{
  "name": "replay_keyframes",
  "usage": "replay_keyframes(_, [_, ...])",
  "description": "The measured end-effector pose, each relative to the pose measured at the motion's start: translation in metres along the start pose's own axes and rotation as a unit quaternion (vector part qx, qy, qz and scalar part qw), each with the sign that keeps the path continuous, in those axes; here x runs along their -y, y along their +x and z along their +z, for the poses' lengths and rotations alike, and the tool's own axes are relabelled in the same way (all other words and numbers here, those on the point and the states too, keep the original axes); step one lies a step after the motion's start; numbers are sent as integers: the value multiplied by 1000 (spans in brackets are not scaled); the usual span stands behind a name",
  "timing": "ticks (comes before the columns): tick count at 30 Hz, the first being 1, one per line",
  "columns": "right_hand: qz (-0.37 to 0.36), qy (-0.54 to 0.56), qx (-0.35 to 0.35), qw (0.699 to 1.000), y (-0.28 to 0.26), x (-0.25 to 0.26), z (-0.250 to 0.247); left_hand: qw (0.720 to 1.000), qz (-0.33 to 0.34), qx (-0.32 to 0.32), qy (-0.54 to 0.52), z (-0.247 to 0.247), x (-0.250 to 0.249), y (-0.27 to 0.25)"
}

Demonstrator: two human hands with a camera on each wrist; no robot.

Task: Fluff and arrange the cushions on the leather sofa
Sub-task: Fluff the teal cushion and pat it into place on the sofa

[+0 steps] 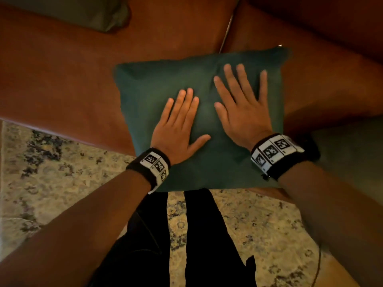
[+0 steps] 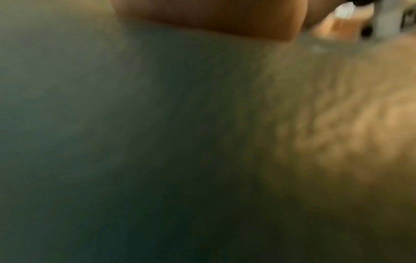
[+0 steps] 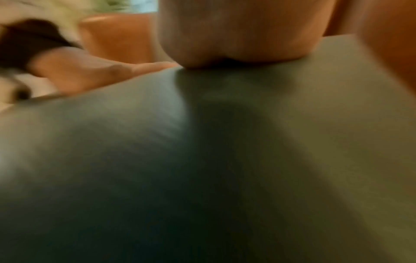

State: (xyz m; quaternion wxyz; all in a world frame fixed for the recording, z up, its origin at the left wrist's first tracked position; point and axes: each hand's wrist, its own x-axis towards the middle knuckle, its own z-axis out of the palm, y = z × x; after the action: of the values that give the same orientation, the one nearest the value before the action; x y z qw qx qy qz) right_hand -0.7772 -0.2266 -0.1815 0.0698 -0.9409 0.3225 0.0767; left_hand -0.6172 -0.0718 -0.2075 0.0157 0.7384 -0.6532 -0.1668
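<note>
A dark green square cushion (image 1: 149, 88) lies flat on the seat of the brown leather sofa (image 1: 62, 79), hanging over its front edge. My left hand (image 1: 178, 123) lies flat on the cushion's middle with straight fingers. My right hand (image 1: 242, 104) presses flat beside it, fingers spread, further toward the sofa back. The left wrist view is a blur of green cushion (image 2: 135, 142) under my palm (image 2: 213, 17). In the right wrist view my palm (image 3: 238, 35) rests on the green cushion (image 3: 202, 160), with the left hand (image 3: 90, 71) visible beyond.
A second green cushion (image 1: 83, 13) lies at the sofa's back left. Another green cushion (image 1: 348, 154) sits to the right. A patterned rug (image 1: 51, 172) covers the floor in front of the sofa, where my legs in black trousers (image 1: 196, 235) stand.
</note>
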Motion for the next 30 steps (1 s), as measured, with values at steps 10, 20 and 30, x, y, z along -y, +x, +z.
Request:
replay_keyframes(10, [127,37,-16,991,37,-125,-36,999,-17,32,-5,14,3,12])
replay_keyframes(20, [-40,113,201,972,63,-129,-8,999,-14,33,-2,10,7,16])
replay_keyframes(30, [-193,40,39,980,30,-75,-12,1000,-3,16,-12,13,18,9])
